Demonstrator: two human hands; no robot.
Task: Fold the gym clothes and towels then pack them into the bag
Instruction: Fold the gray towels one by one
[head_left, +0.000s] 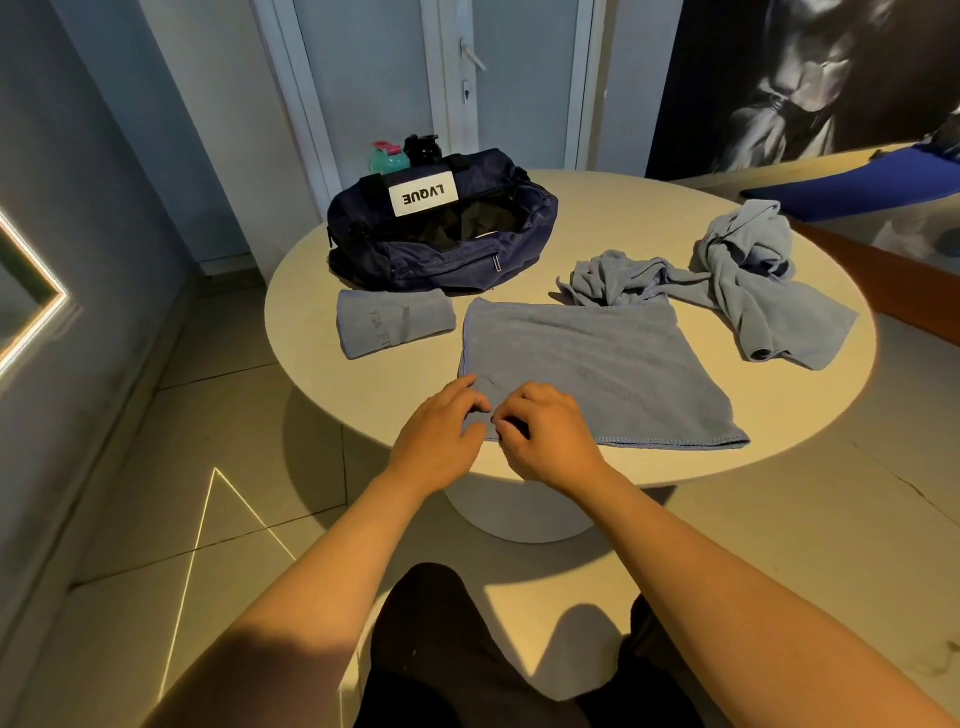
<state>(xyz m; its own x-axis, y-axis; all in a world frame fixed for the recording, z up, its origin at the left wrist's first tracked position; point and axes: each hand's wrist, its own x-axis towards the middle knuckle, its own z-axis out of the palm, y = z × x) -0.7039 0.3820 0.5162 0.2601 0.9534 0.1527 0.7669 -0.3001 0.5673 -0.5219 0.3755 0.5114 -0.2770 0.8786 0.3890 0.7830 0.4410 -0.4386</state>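
A light blue towel (597, 364) lies spread flat on the round table (810, 405). My left hand (441, 431) rests on its near left corner with fingers lightly bent. My right hand (545, 431) sits beside it, fingers curled and pinching the near hem. A folded blue towel (395, 322) lies left of the spread one. Behind it stands the open navy gym bag (441, 228) with a white label. Two crumpled blue cloths (613, 278) (753, 280) lie at the back right.
A teal bottle (387, 158) and a black bottle (423, 148) stand behind the bag. A blue mat (857, 187) lies on a surface at the far right. A door is behind the table. My legs are below the table edge.
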